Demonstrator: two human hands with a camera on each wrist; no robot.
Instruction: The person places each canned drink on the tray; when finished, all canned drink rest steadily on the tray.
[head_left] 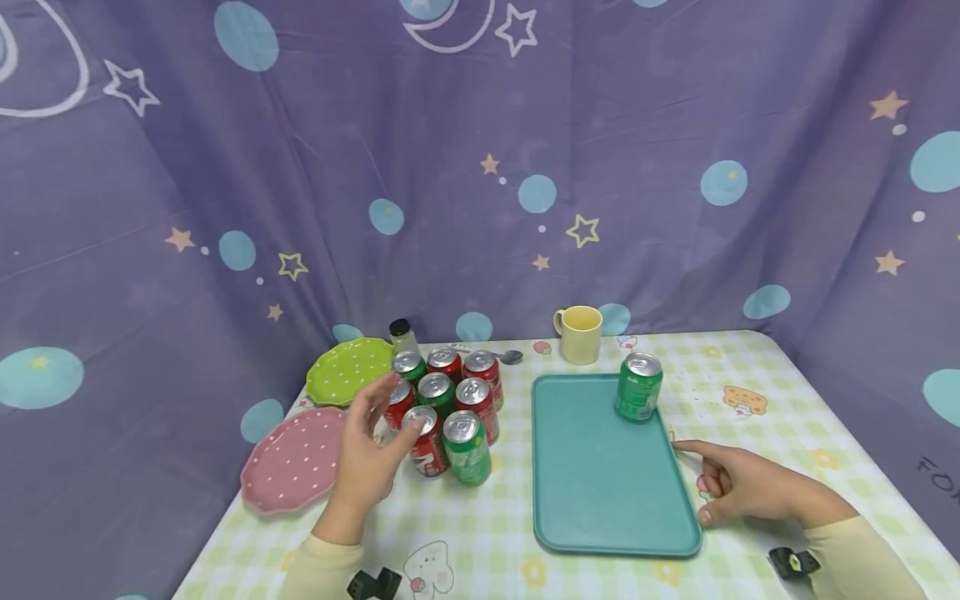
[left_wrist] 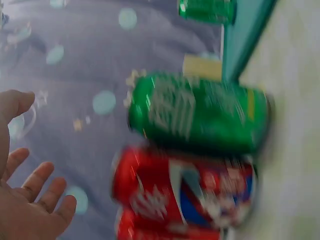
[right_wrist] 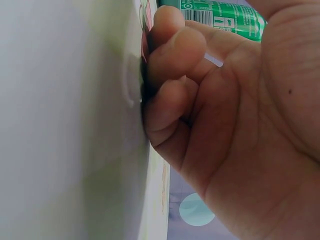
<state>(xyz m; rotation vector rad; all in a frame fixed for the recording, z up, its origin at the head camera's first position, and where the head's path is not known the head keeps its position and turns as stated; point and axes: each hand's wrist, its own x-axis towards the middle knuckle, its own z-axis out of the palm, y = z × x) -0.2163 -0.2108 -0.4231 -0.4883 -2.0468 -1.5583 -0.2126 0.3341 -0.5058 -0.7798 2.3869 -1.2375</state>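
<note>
My left hand (head_left: pixel 367 462) hovers beside a cluster of soda cans, its fingers spread and holding nothing. Nearest to it are a front red can (head_left: pixel 429 450) and a light green can (head_left: pixel 468 452); several more red and green cans stand packed behind. In the left wrist view, the green can (left_wrist: pixel 200 114) shows sideways and blurred, apart from the fingers. A teal tray (head_left: pixel 607 475) lies to the right, with one green can (head_left: pixel 637 392) upright at its far right corner. My right hand (head_left: pixel 761 485) rests at the tray's right edge, index finger and thumb against the rim, other fingers loosely bent.
A pink dotted plate (head_left: pixel 292 462) and a green plate (head_left: pixel 348 371) lie at the left. Behind the cans are a black-capped jar (head_left: pixel 403 337) and a spoon (head_left: pixel 510 357). A yellow mug (head_left: pixel 581 336) stands behind the tray, before a purple curtain (head_left: pixel 465 125).
</note>
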